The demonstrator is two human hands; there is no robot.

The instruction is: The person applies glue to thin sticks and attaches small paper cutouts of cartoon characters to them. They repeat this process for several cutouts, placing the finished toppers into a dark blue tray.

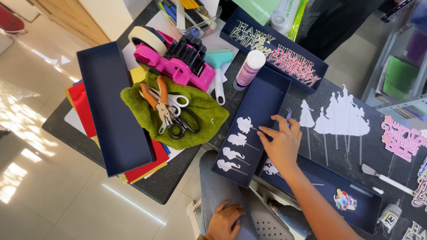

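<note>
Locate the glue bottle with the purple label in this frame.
In the head view, the glue bottle stands upper centre on the dark table, between the teal scraper and the long navy box, well above the right hand.

Scissors (pixel 180 113) on towel (pixel 202 116); cutouts (pixel 238 140) in box (pixel 260 104)

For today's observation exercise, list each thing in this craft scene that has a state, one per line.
Right hand: open, fingertips on a white cutout in the navy tray.
Left hand: flat on lap, empty.
Glue bottle: upright, capped.
Scissors: closed, on green towel.
Pliers: closed.
Navy lid: open side up, empty.
</note>
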